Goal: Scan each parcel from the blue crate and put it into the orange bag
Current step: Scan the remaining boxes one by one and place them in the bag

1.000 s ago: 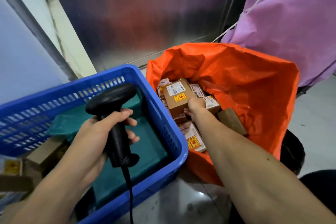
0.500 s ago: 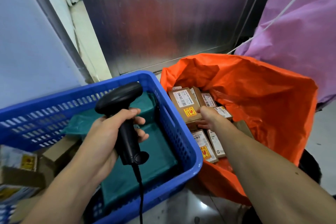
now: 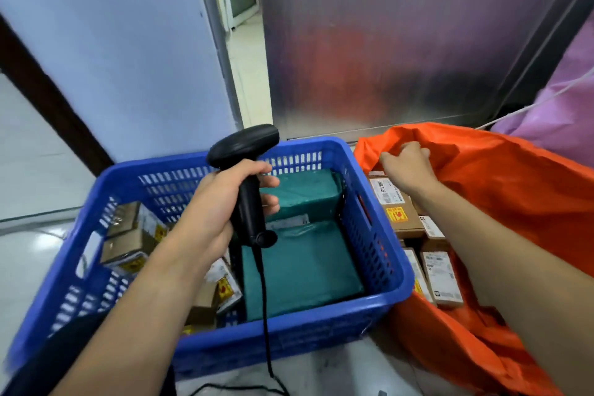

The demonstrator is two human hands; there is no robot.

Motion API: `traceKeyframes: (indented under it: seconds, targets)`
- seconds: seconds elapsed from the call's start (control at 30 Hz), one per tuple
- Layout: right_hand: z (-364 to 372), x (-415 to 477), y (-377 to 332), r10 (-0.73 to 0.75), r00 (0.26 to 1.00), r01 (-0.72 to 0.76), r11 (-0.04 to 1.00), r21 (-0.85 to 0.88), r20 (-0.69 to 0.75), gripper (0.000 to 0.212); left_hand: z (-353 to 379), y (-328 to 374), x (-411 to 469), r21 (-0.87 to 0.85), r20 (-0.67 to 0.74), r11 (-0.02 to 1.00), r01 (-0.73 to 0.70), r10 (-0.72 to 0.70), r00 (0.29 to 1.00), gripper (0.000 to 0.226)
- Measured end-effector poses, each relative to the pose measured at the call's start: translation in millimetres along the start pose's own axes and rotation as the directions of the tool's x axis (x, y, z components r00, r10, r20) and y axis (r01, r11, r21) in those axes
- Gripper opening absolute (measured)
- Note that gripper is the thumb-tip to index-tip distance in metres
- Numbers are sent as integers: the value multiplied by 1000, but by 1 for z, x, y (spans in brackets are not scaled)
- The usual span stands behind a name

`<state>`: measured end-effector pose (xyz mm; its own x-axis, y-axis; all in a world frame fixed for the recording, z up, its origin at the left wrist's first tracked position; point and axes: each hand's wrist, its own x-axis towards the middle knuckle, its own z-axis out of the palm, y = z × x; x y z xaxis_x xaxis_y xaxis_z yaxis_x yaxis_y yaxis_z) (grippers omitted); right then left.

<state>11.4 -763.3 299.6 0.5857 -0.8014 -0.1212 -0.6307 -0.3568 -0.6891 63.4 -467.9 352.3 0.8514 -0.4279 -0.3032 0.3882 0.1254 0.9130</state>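
Observation:
My left hand (image 3: 215, 206) grips a black corded barcode scanner (image 3: 243, 145) by its handle, held upright over the blue crate (image 3: 382, 296). In the crate lie two teal parcels (image 3: 302, 267) on the right and several brown cardboard boxes (image 3: 128, 235) on the left. The orange bag (image 3: 514, 190) stands open to the crate's right, with several labelled cardboard parcels (image 3: 397, 202) inside. My right hand (image 3: 406, 165) is at the bag's far left rim, above the parcels. Its fingers are curled onto the orange plastic and no parcel is in it.
A metal wall panel (image 3: 385, 42) rises behind the crate and bag. Pale wall and a narrow doorway (image 3: 241, 10) lie to the left. Purple plastic sheeting (image 3: 565, 106) hangs at the right. The scanner's cable (image 3: 266, 331) drops over the crate's front.
My right hand left the box it had placed in the bag and moved up to the bag's far rim. The view swung left and down; the scanner hand stayed over the crate.

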Motion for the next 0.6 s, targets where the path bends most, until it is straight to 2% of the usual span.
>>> traceKeyframes:
  seconds: [0.13, 0.3, 0.43, 0.6]
  targets:
    - [8, -37, -35, -152, 966, 189, 967, -172, 211, 68, -37, 22, -13, 13, -46, 999, -33, 34, 998, 16]
    - [13, -88, -62, -332, 852, 456, 851, -262, 404, 65, -77, 35, -33, 54, -160, 994, -92, 99, 982, 14]
    - [30, -117, -72, -486, 743, 632, 736, -244, 459, 55, -104, 39, -50, 86, -223, 989, -123, 139, 965, 14]
    - [51, -144, -93, -607, 587, 791, 571, -220, 536, 37, -133, 43, -64, 89, -281, 988, -126, 147, 948, 13]
